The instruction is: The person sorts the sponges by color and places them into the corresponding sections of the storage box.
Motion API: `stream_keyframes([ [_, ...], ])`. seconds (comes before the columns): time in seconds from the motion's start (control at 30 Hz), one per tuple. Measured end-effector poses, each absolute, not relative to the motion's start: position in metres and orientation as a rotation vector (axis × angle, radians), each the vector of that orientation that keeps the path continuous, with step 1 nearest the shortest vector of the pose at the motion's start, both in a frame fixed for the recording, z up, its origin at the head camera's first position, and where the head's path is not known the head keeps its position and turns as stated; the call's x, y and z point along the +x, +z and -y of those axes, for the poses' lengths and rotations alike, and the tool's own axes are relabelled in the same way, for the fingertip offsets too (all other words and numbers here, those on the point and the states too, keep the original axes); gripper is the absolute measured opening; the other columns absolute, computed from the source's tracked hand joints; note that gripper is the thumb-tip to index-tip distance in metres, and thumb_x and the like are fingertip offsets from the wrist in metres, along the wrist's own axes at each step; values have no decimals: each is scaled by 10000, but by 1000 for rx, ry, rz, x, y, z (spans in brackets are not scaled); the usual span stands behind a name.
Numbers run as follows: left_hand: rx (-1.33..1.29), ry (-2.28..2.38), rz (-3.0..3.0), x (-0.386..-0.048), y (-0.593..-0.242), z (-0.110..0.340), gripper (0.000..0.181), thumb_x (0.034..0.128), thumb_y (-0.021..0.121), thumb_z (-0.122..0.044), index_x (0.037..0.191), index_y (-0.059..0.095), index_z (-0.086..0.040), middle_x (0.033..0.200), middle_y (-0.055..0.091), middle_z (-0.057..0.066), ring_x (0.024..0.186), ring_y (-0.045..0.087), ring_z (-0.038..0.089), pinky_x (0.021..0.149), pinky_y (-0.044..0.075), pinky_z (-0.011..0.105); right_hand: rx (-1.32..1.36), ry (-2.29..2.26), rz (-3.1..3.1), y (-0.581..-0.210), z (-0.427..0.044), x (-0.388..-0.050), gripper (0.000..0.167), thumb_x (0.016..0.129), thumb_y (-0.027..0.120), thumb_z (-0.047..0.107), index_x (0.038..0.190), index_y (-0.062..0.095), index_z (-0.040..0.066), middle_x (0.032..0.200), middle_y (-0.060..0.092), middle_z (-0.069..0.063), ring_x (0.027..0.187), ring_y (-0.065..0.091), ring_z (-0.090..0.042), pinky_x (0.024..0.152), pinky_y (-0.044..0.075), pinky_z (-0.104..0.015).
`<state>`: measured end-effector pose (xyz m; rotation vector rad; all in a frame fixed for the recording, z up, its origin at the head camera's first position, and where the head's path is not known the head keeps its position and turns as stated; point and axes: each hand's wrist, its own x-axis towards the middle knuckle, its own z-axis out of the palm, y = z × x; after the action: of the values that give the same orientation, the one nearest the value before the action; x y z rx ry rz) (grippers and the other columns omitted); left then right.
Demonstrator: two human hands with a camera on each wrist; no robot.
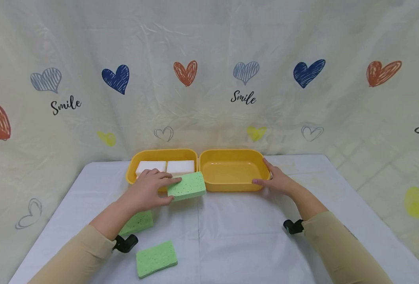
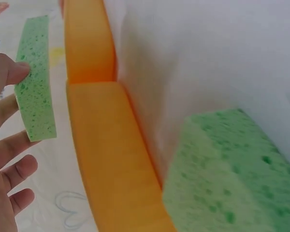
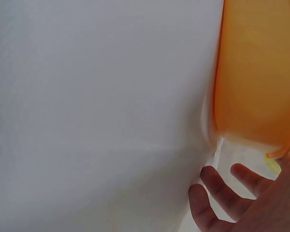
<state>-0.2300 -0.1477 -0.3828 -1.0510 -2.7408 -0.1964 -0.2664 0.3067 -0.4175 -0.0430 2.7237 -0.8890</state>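
A green sponge [image 1: 187,186] is pinched between the thumb and fingers of my left hand [image 1: 146,190], held above the front edge where two yellow trays meet. In the left wrist view the same sponge [image 2: 35,82] stands on edge in the left hand [image 2: 7,145], its lower fingers spread off it. The left tray [image 1: 141,154] holds white blocks [image 1: 181,167]; the right tray [image 1: 230,186] has nothing in it. My right hand [image 1: 278,181] rests thumb and fingers against the right tray's right end; in the right wrist view several fingers of this hand [image 3: 261,203] are extended beside the tray [image 3: 261,72].
Two more green sponges lie on the white cloth, one [image 1: 138,223] partly under the left forearm, another [image 1: 156,259] nearer the front. Behind the trays hangs a pale curtain [image 1: 213,118] printed with hearts.
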Motion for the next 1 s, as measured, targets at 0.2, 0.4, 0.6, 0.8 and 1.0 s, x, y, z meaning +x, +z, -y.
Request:
stream_keyframes([
  [0.2,-1057,-197,2772,-246,-370,130,521,874,686,-468,1373,604,-343,1275,641,-28,1070,540,234,918,416,458,-37,-900,-2723,-418,-306,-266,1154,841,668,643,1598,-39,134,1594,113,-307,1441,136,-516,1118,158,-694],
  [0.4,-1029,-226,2857,-263,-359,106,522,889,658,-478,1395,576,-373,1312,623,-1,1156,518,266,995,386,466,-53,-894,-2726,-417,-307,-265,1184,819,661,681,1596,-39,126,1587,110,-323,1433,131,-533,1110,155,-706],
  [0.6,-1011,-219,2904,-282,-356,86,523,897,633,-510,1402,561,-397,1344,605,-29,1236,487,258,1064,344,460,-28,-884,-2728,-418,-307,-266,1190,809,661,695,1599,-38,144,1593,113,-309,1438,135,-523,1113,163,-698],
  [0.8,-1050,-206,2915,-298,-356,67,526,908,640,-504,1408,566,-358,1372,591,-8,1292,474,290,1089,324,500,-31,-897,-2727,-418,-307,-265,1194,807,668,689,1599,-29,131,1597,123,-300,1442,141,-515,1117,169,-691],
  [1.0,-1021,-199,2994,-312,-364,48,528,912,653,-510,1411,560,-366,1411,563,-5,1326,441,282,1132,279,504,-45,-904,-2727,-419,-309,-265,1172,823,668,670,1600,-32,139,1592,124,-312,1440,142,-523,1118,171,-692],
])
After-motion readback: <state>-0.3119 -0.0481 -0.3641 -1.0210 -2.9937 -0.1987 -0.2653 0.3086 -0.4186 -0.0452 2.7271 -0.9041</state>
